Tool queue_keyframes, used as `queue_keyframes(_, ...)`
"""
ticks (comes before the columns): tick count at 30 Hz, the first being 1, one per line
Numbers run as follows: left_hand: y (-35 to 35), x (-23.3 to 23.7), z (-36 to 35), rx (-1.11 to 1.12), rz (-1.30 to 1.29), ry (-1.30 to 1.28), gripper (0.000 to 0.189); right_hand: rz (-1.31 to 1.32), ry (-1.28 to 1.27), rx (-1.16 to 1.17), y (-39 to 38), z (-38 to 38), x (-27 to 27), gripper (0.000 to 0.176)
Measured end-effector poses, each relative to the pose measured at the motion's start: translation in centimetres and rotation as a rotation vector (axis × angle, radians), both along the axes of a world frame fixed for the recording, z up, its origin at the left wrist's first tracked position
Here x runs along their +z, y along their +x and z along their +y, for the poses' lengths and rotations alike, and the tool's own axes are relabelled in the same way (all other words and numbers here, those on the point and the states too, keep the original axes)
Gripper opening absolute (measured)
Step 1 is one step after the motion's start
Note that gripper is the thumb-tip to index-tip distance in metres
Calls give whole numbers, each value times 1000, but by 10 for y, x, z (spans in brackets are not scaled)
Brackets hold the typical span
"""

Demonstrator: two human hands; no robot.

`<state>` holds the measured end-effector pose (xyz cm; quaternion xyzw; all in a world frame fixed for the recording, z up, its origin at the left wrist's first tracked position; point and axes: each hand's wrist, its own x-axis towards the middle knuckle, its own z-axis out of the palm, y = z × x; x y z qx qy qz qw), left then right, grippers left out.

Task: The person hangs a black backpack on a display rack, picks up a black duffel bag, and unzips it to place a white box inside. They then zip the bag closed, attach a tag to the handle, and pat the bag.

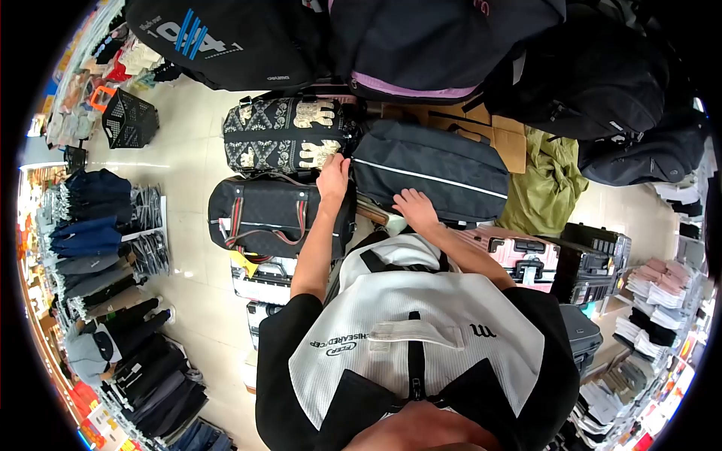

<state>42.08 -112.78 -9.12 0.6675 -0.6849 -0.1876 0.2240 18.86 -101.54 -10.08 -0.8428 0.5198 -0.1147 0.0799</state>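
Note:
A dark grey bag [432, 169] with a pale stripe along it lies across the middle of the display. At its left end is my left hand [332, 180], with its fingers drawn together on the bag's edge. My right hand [415, 210] rests on the near side of the same bag, fingers spread. Left of the bag lie a black and cream elephant-patterned bag [286, 134] and, nearer to me, a black duffel [259, 213] with striped handles.
Large black backpacks [436, 45] line the far side. An olive cloth [543, 184] and a cardboard piece [509, 143] lie on the right, above a pink suitcase [519, 259] and black suitcases [587, 263]. A black basket [129, 120] stands on the left floor; a person [94, 353] is lower left.

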Motion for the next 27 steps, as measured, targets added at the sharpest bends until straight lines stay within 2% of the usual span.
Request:
queue_keyframes(6,-14,-48,19,-122,-161,70,21,-74,15,22,-44,22,11,19)
queue_keyframes(13,-37,-128,6,-247,-619,391,39,-102,53,7,-51,24,14,18)
queue_keyframes(16,-51,-127,-5,-136,-455,790,44,-112,86,-18,-51,28,9,17)
queue_keyframes(19,-55,-146,2,-17,-360,799,47,-127,89,-53,-49,30,13,17)
queue_keyframes(21,-36,-221,7,-88,-123,754,52,-140,98,-63,-50,30,16,16)
queue_keyframes(23,-40,-232,33,162,490,768,55,-149,112,-66,-53,30,19,17)
queue_keyframes(25,-46,-230,55,271,781,731,56,-147,89,-80,-56,30,24,17)
queue_keyframes(27,-52,-235,74,207,746,600,50,-185,72,-92,-63,31,28,17)
